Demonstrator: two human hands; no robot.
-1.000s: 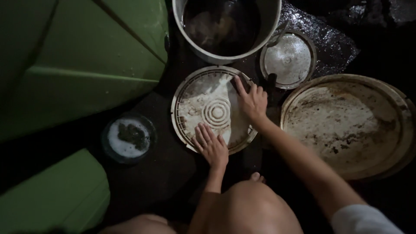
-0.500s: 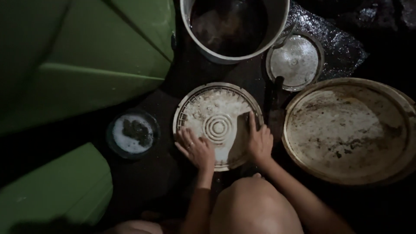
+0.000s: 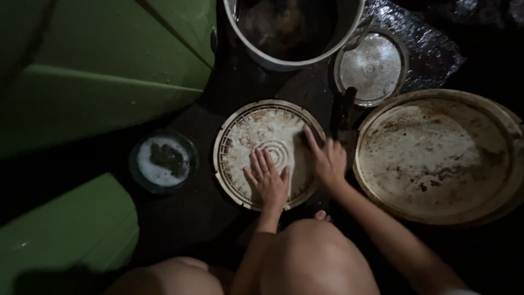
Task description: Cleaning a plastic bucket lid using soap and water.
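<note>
A round white lid [image 3: 256, 131] with a ribbed rim and raised centre rings lies flat on the dark wet ground. My left hand [image 3: 267, 179] rests flat on its near middle with the fingers spread, holding nothing. My right hand [image 3: 327, 158] presses on the lid's right side. A small dark pad [image 3: 301, 136] shows under its fingertips. My bare knees [image 3: 311, 257] are at the bottom of the view.
A grey bucket [image 3: 349, 22] of dark water stands at the top. Beside it lies a small round metal lid [image 3: 372, 66], and a large stained round tray [image 3: 436, 155] is on the right. A dark bowl of foam [image 3: 162, 161] sits on the left, near green plastic bins [image 3: 98, 82].
My right hand has swept from the lid's far edge down to its right side. My left hand has slid from the near-left rim up to the centre rings.
</note>
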